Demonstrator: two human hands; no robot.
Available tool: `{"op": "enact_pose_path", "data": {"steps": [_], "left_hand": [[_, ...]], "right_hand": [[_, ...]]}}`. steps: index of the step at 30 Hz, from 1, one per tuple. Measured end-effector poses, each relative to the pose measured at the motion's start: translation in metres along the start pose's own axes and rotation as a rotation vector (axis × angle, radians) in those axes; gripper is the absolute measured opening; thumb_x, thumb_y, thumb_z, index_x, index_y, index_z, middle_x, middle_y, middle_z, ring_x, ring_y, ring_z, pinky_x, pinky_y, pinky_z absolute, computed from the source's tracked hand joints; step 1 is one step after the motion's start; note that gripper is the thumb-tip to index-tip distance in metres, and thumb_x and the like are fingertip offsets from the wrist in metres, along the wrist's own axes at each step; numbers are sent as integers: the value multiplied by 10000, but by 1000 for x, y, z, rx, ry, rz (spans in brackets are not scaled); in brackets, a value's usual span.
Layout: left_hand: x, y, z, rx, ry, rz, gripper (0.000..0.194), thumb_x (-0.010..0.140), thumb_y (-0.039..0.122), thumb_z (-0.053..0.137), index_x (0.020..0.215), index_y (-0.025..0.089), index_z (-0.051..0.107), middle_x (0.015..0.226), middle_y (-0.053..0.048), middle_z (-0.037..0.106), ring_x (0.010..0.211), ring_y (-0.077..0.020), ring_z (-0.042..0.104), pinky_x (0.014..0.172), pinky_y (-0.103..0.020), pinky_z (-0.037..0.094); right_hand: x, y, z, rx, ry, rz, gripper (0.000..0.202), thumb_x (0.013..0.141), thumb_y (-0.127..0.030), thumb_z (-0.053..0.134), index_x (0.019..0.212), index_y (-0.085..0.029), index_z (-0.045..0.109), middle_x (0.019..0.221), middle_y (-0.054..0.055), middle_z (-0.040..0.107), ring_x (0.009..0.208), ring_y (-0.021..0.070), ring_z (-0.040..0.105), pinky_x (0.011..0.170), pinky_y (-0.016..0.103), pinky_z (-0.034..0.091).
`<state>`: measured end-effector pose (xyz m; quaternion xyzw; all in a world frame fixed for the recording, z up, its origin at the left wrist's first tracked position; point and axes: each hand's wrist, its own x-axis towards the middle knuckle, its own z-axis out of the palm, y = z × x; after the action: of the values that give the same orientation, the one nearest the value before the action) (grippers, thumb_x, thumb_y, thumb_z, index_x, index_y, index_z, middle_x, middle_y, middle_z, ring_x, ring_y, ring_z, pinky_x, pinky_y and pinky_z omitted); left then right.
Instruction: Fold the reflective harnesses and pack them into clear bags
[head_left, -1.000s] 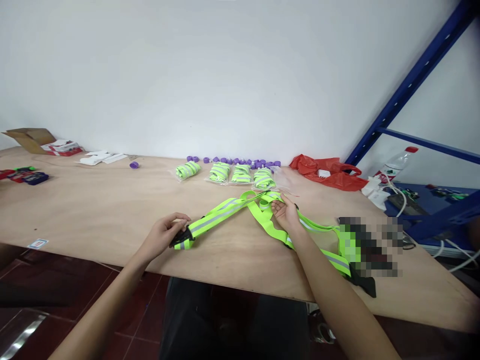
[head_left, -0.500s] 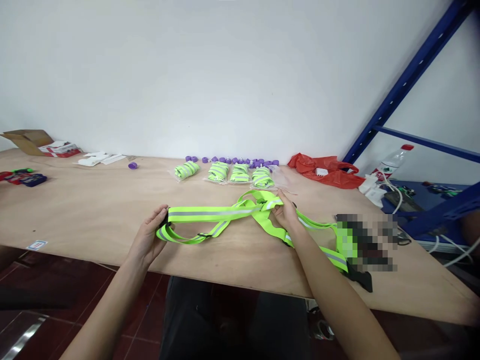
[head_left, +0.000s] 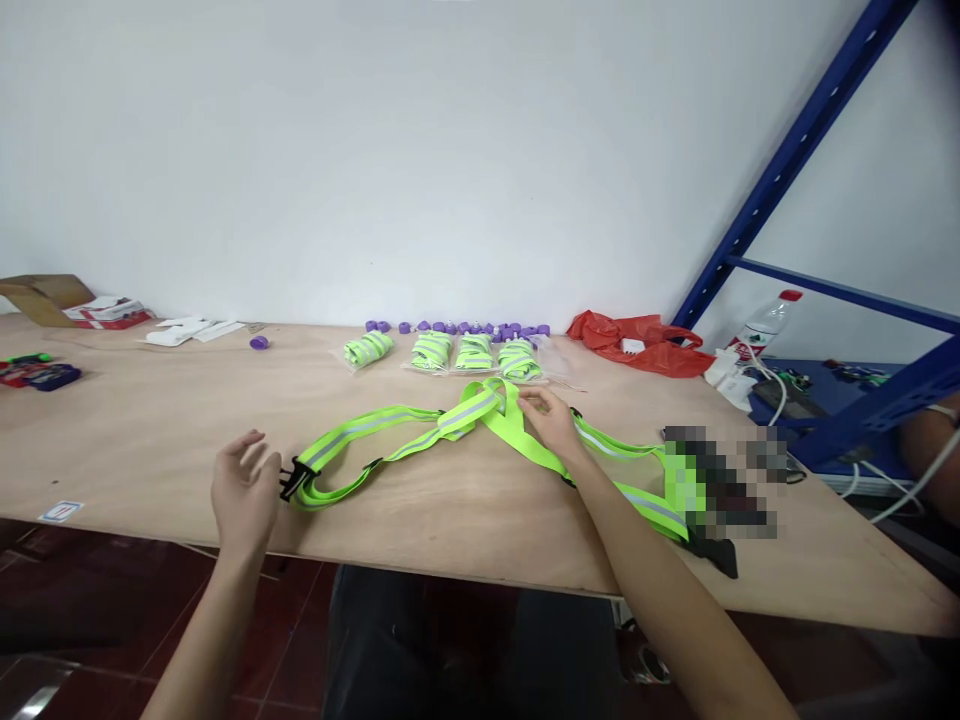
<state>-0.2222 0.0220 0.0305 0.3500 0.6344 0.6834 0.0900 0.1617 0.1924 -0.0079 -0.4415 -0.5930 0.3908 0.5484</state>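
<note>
A bright green reflective vest (head_left: 469, 408) made of straps with silver stripes lies spread across the table. Its straps cross in the middle, under the fingertips of my right hand (head_left: 553, 422), which are closed at the edge of one strap. My left hand (head_left: 246, 490) is just left of the vest's black buckle (head_left: 298, 478), fingers apart and curved, holding nothing. Part of the vest's right side lies behind my right forearm. A pixelated patch covers some of its right end, where a black buckle piece (head_left: 716, 553) sticks out.
Several bagged green strap bundles (head_left: 474, 352) lie at the back before small purple rolls (head_left: 517, 330). A red plastic bag (head_left: 641, 343) is to their right. At the right stand a bottle (head_left: 766, 325) and a blue metal frame (head_left: 787, 160). An opened carton (head_left: 45, 298) sits far left.
My left hand has let go of the vest's buckle end and moved left and down. That end now rests on the table. My right hand has shifted slightly left at the crossing.
</note>
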Motion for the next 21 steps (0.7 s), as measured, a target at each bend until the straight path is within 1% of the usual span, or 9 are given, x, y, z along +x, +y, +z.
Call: {"op": "enact_pose_path", "data": {"steps": [2,4,6,7,9,11,14,17,21], "left_hand": [[-4,14,14,238,-60,262,303,840,247,642,1138,231,592,1414,-80,550,1350,-280,488,1154,-417,363],[-14,29,43,327,-292,423,264,893,296,574,1145,221,607,1251,-84,657,1219,-272,591,1083,-405,422],[-27,39,83,424,-660,472,290,907,342,571,1165,214,607,1199,-93,687,1139,-274,630,1012,-403,457],[-34,42,105,485,-776,502,365,883,363,616,1214,210,589,1248,-109,668,1168,-292,609,1022,-425,437],[-42,43,145,590,-881,548,504,806,372,721,1259,216,563,1347,-134,610,1256,-326,543,1068,-469,371],[-41,40,175,663,-922,499,338,813,350,711,1110,213,622,1232,-122,671,1173,-314,593,1031,-450,389],[-20,35,196,685,-918,430,160,906,337,572,869,192,630,895,-84,723,865,-256,670,830,-358,471],[13,34,195,696,-854,393,226,952,352,482,876,181,608,875,-82,712,815,-236,658,730,-309,468],[56,36,182,768,-718,335,221,966,331,436,969,164,580,978,-121,705,892,-260,650,748,-318,464]], "right_hand": [[-3,0,7,-86,-36,-34,249,718,-421,768,865,-231,704,938,37,709,839,212,626,815,356,531],[-6,0,12,-284,-93,-114,258,733,-394,765,921,-231,697,1006,50,695,862,223,624,840,368,512],[-9,0,16,-543,-153,-198,310,776,-374,734,1042,-232,663,1110,70,668,948,246,627,864,379,497],[-11,1,18,-656,-176,-227,339,800,-367,713,1102,-233,636,1155,79,651,999,259,624,870,383,494],[-14,2,18,-802,-202,-247,372,835,-357,682,1173,-232,590,1212,91,626,1063,276,614,869,385,493],[-19,2,17,-888,-212,-266,365,856,-342,663,1190,-230,567,1234,97,613,1084,280,610,862,381,493],[-27,1,11,-939,-233,-288,309,876,-324,642,1160,-228,572,1210,95,617,1063,270,621,827,360,494],[-37,1,3,-938,-251,-298,255,893,-324,624,1124,-222,589,1160,88,635,1008,253,639,786,340,490],[-48,1,-11,-906,-278,-353,198,901,-311,618,1081,-226,621,1096,69,671,963,232,648,777,321,476]]}}
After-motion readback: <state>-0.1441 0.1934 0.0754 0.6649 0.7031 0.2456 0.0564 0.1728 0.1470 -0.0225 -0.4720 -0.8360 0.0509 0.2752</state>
